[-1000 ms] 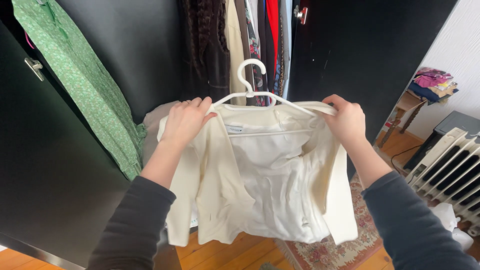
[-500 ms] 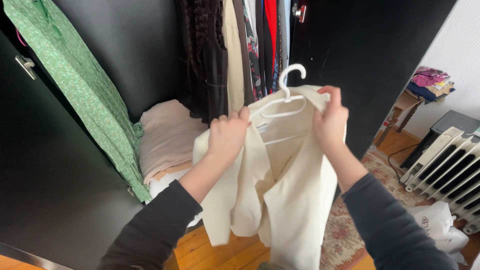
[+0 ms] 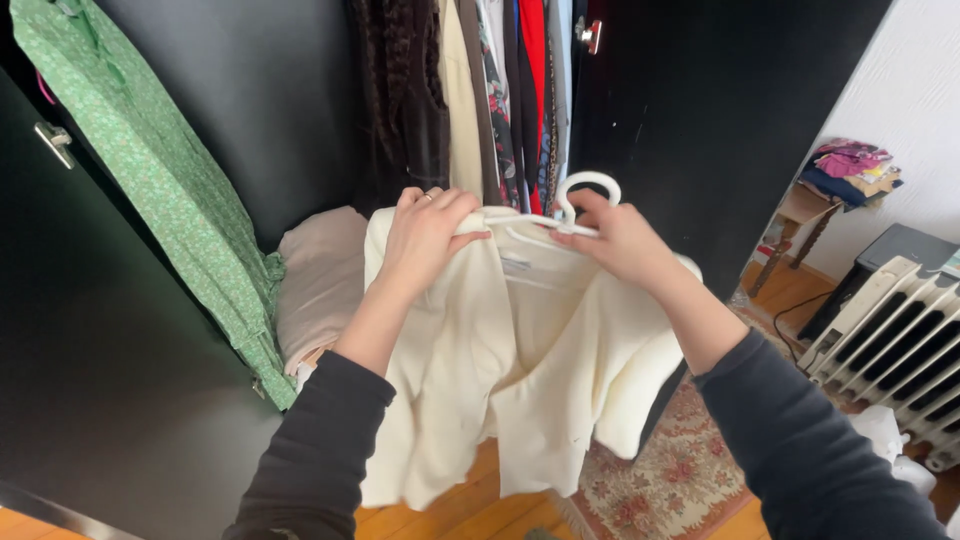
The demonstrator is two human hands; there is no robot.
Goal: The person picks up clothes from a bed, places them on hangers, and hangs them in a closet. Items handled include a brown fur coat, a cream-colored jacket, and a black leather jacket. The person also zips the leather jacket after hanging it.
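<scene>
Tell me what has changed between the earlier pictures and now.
The right hand moved from the jacket's shoulder to the neck of the white hanger. The cream jacket now hangs with its front closed. The left hand still grips the left shoulder. The wardrobe clothes are unchanged.

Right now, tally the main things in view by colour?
Cream: 1, jacket held by left hand and right hand
White: 2, hanger, radiator
Green: 1, dress
Beige: 1, folded pile
Total: 5
</scene>
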